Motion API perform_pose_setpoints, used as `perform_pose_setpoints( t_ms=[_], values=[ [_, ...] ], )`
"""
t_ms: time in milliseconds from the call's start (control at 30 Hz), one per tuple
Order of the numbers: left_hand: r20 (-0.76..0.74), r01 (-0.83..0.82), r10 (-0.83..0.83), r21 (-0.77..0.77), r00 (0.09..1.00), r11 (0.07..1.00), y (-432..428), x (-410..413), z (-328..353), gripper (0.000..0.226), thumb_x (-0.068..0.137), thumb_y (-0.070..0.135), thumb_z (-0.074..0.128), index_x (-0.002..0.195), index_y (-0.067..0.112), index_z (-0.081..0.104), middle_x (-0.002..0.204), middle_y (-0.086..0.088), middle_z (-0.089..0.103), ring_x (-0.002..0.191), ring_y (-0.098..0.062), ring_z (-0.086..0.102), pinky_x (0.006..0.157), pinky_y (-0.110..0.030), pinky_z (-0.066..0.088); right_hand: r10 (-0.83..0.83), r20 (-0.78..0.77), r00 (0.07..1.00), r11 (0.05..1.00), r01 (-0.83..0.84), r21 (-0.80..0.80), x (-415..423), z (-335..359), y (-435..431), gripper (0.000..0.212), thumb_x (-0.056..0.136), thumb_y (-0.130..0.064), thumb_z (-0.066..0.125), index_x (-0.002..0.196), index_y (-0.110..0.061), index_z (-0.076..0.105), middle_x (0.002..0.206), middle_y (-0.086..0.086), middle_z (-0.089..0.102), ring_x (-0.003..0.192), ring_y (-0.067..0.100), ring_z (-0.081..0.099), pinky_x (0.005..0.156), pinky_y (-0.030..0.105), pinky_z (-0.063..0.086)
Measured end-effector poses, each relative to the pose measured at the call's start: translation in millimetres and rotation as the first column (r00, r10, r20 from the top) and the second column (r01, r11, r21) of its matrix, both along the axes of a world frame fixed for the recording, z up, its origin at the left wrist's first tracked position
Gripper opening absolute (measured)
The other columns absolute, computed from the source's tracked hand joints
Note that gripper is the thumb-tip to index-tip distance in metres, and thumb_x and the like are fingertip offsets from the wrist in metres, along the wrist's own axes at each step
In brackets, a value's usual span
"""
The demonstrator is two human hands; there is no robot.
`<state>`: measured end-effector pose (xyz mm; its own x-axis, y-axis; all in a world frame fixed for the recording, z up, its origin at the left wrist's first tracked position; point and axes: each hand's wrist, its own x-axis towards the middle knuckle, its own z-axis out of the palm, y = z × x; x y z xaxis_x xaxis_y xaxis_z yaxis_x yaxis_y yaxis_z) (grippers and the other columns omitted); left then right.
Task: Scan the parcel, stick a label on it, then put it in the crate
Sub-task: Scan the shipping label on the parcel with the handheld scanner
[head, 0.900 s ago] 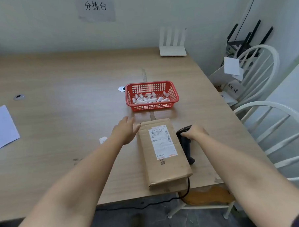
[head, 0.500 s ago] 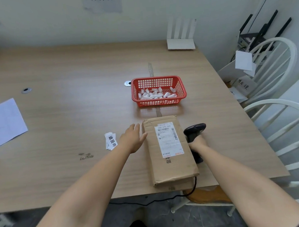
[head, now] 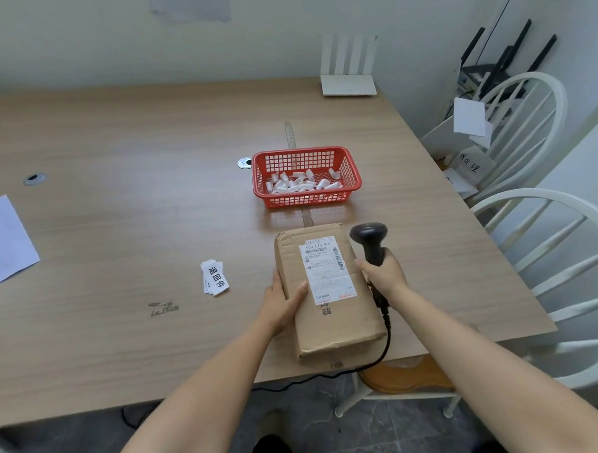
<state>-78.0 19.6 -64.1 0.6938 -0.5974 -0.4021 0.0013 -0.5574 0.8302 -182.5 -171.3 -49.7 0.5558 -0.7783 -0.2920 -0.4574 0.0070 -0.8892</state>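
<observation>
Brown cardboard parcel [head: 336,327] lying flat, white waybill [head: 327,269] face up on its far half.
Black handheld scanner [head: 370,238] stands upright just right of the parcel, head near its far right corner. Red mesh crate [head: 310,199] sits just beyond the parcel's far end, with small white pieces [head: 302,183] inside. Fanned stack of white labels [head: 215,277] lies left of the parcel, not touching it.

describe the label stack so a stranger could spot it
Start at the wooden table, then find the cardboard parcel near its front edge. Just left of it lies the stack of labels: small fanned white slips with bold black characters, unlike the plain paper sheet far left.
</observation>
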Motion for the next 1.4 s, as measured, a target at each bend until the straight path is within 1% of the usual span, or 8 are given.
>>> perform_pose_setpoints(
  t_ms=[167, 300, 467, 633, 833, 1067, 1300, 1400],
  values=[
    [-0.167, -0.023, 0.008, -0.090, 0.986, 0.996, -2.0, -9.2, 0.6, 0.103, 0.079, 0.056, 0.055, 0.145, 0.026, -0.018, 0.152, -0.005, 0.030, 0.131, -0.021, 0.041, 0.108, -0.035, 0.036, 0.038, -0.042, 0.998, 0.999, -0.040, -0.033, -5.8, 1.6, 5.8, 0.033, 0.072, -0.020, 0.069, 0.099, -0.016, 0.050, 0.093, 0.004, 0.065, 0.087, 0.023, 0.062, 0.077, 0.042, 0.052],
    [-0.263, -0.080, 0.035, -0.161, 0.964, 0.984, -5.6, -8.1, 0.9, 0.097, 0.086, 0.046, 0.054, 0.143, 0.031, -0.022, 0.154, 0.000, 0.025, 0.120, -0.011, 0.038, 0.099, -0.027, 0.033, 0.026, -0.024, 0.999, 0.999, -0.027, -0.040, -5.7, 4.1, 7.6, 0.033, 0.071, -0.017, 0.071, 0.095, -0.017, 0.049, 0.086, -0.001, 0.066, 0.089, 0.024, 0.064, 0.081, 0.044, 0.053],
    [-0.327, -0.138, 0.058, -0.228, 0.943, 0.964, -9.1, 0.9, 5.6, 0.098, 0.085, 0.045, 0.056, 0.142, 0.035, -0.024, 0.155, 0.005, 0.024, 0.126, -0.015, 0.038, 0.104, -0.037, 0.033, 0.014, 0.040, 0.999, 1.000, -0.013, -0.022, 1.1, 13.1, 8.2, 0.032, 0.071, -0.013, 0.072, 0.093, -0.018, 0.049, 0.081, -0.006, 0.064, 0.086, 0.022, 0.063, 0.081, 0.044, 0.053],
    [-0.436, -0.251, 0.117, -0.265, 0.893, 0.931, -10.7, 16.4, 19.5, 0.113, 0.068, 0.036, 0.072, 0.144, 0.043, -0.011, 0.141, -0.001, 0.046, 0.117, -0.025, 0.055, 0.087, -0.042, 0.052, 0.037, 0.113, 0.993, 0.999, -0.033, -0.039, 8.3, 27.6, 4.3, 0.030, 0.074, -0.014, 0.072, 0.093, -0.021, 0.049, 0.086, -0.007, 0.064, 0.088, 0.021, 0.063, 0.078, 0.041, 0.053],
    [-0.438, -0.302, 0.136, -0.336, 0.889, 0.892, -16.7, 39.4, 34.9, 0.106, 0.078, 0.022, 0.071, 0.145, 0.038, -0.010, 0.135, -0.003, 0.055, 0.106, -0.023, 0.062, 0.068, -0.031, 0.051, 0.056, 0.144, 0.988, 0.989, -0.035, -0.145, 13.2, 58.4, 8.9, 0.018, 0.080, -0.016, 0.066, 0.086, -0.023, 0.051, 0.096, 0.005, 0.068, 0.074, 0.021, 0.060, 0.070, 0.040, 0.052],
    [-0.420, -0.302, 0.108, -0.430, 0.901, 0.851, -23.1, 51.2, 44.4, 0.103, 0.077, 0.019, 0.071, 0.147, 0.035, -0.002, 0.126, -0.004, 0.058, 0.105, -0.023, 0.064, 0.069, -0.031, 0.056, 0.125, 0.278, 0.952, 0.992, -0.109, -0.070, 1.7, 105.2, 43.0, 0.009, 0.083, -0.015, 0.063, 0.088, -0.016, 0.056, 0.073, 0.007, 0.066, 0.045, 0.012, 0.053, 0.048, 0.028, 0.047],
    [-0.373, -0.264, 0.056, -0.532, 0.926, 0.805, -33.7, 47.1, 48.9, 0.085, 0.070, 0.024, 0.071, 0.141, 0.034, 0.025, 0.128, -0.012, 0.061, 0.112, -0.033, 0.062, 0.091, -0.052, 0.052, 0.111, 0.300, 0.948, 0.993, -0.118, 0.005, -3.2, 114.6, 74.7, 0.012, 0.086, -0.014, 0.060, 0.090, -0.005, 0.053, 0.061, 0.006, 0.055, 0.045, 0.018, 0.049, 0.046, 0.029, 0.044],
    [-0.332, -0.226, 0.043, -0.537, 0.942, 0.813, -37.4, 47.5, 49.7, 0.079, 0.071, 0.024, 0.070, 0.138, 0.034, 0.030, 0.127, -0.013, 0.061, 0.110, -0.032, 0.063, 0.090, -0.050, 0.054, 0.111, 0.295, 0.949, 0.994, -0.108, -0.025, -3.1, 116.5, 77.7, 0.008, 0.086, -0.015, 0.060, 0.084, -0.011, 0.053, 0.059, 0.003, 0.055, 0.043, 0.016, 0.049, 0.045, 0.028, 0.044]
  ],
)
